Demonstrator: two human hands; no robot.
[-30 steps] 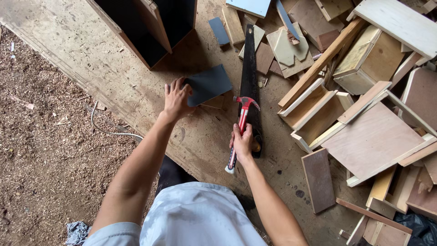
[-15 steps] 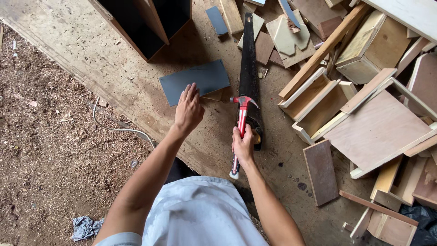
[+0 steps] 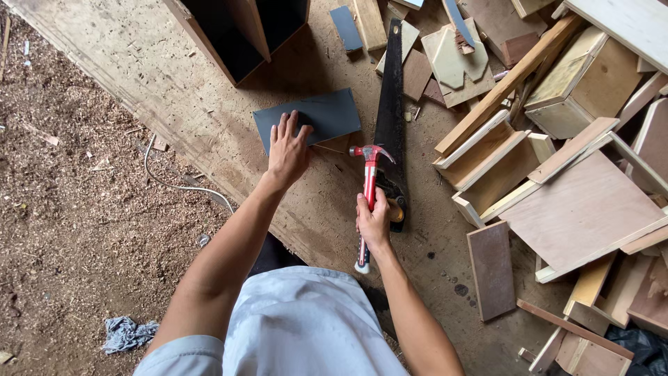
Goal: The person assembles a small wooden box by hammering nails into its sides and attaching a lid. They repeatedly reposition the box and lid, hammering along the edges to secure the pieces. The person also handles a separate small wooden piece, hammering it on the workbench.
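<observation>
My left hand lies flat, fingers spread, on the near edge of a dark grey rectangular panel that rests on a wide wooden board. My right hand grips the red handle of a claw hammer, head pointing away from me, just right of the panel. A black hand saw lies along the board right behind the hammer, its handle partly hidden under my right hand.
A dark open-fronted wooden box stands at the far end of the board. Plywood offcuts, small frames and strips pile up on the right. Sawdust-covered ground with a white cable and a grey rag lies left.
My left hand drew back off the grey panel, then returned to rest on its near edge. The hammer in my right hand stayed about where it was.
</observation>
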